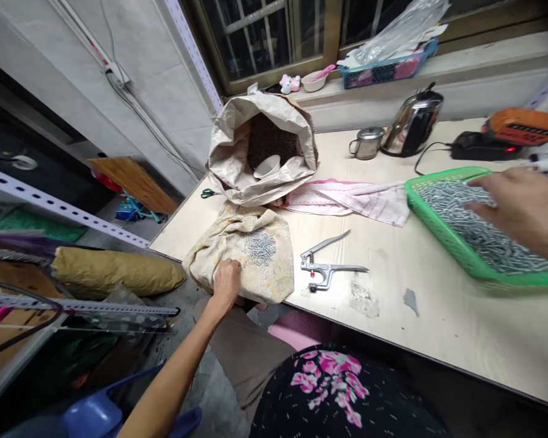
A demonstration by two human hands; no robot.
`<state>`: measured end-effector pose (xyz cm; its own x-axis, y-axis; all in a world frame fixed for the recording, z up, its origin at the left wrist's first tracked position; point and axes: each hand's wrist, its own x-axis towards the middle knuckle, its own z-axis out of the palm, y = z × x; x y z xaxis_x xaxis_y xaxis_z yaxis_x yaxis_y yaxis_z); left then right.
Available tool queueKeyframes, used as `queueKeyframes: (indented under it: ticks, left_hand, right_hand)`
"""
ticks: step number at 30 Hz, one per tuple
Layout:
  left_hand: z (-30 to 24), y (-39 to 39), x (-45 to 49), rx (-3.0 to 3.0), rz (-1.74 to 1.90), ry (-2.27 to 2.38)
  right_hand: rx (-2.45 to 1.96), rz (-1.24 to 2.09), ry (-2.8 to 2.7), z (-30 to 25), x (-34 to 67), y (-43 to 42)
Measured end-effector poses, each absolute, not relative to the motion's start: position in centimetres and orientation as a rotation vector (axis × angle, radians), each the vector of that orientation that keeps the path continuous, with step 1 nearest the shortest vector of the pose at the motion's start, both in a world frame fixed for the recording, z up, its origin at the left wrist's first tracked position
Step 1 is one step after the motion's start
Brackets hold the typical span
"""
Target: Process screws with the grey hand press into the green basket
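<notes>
My left hand (227,281) is closed on the near part of a yellowish patterned cloth (278,285), at the table's front edge. A heap of small silver screw-like metal pieces (260,247) lies on that cloth, just beyond my knuckles. At the far right, my right hand (525,210), slightly blurred, is over a green plastic basket (442,240) full of the same kind of silver pieces (466,210). Its thumb and fingers are apart, and no piece shows between them. Snap-fastener pliers (322,267) lie between cloth and basket.
Behind the cloth stands an open paper sack (228,152) with dark contents and a white bowl (268,166). A pinkish towel (347,198), a metal mug (366,143), a kettle (413,121) and an orange power tool (523,126) are at the back. Green-handled scissors (207,193) lie left.
</notes>
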<state>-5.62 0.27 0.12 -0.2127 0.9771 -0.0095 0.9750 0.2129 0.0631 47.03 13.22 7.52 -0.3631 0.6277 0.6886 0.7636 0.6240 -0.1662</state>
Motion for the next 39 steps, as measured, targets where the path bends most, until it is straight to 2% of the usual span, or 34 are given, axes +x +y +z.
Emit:
queueKeyframes:
  ticks: [3, 6, 9, 12, 22, 32, 39]
  left_hand:
    - [1.5, 0.7, -4.1, 1.814, 0.385, 2.267]
    - [2.2, 1.0, -0.3, 1.480, 0.690, 1.950]
    - [1.6, 1.1, 4.2, 1.254, 0.818, 1.725]
    - [0.2, 1.1, 7.4, 1.159, 0.856, 1.668]
    - [-1.8, 1.0, 9.1, 1.165, 0.736, 1.734]
    - [0.0, 3.1, 8.5, 0.967, 0.341, 1.667]
    - [0.5, 3.6, 8.6, 0.980, 0.267, 1.660]
  right_hand:
    - [-1.267, -0.284, -2.216, 4.8, 44.8, 11.5]
    - [-1.114, 0.028, -2.438, 2.4, 38.5, 9.2]
    - [-1.092, 0.253, -2.693, 0.4, 32.9, 7.6]
    - [-1.129, 0.299, -2.748, -1.4, 30.4, 6.8]
    - [-1.064, 0.224, -2.671, -3.1, 30.6, 6.4]
    - [-1.030, 0.270, -2.624, -4.1, 30.8, 6.5]
    - [-0.985, 0.251, -2.626, -4.1, 30.9, 6.5]
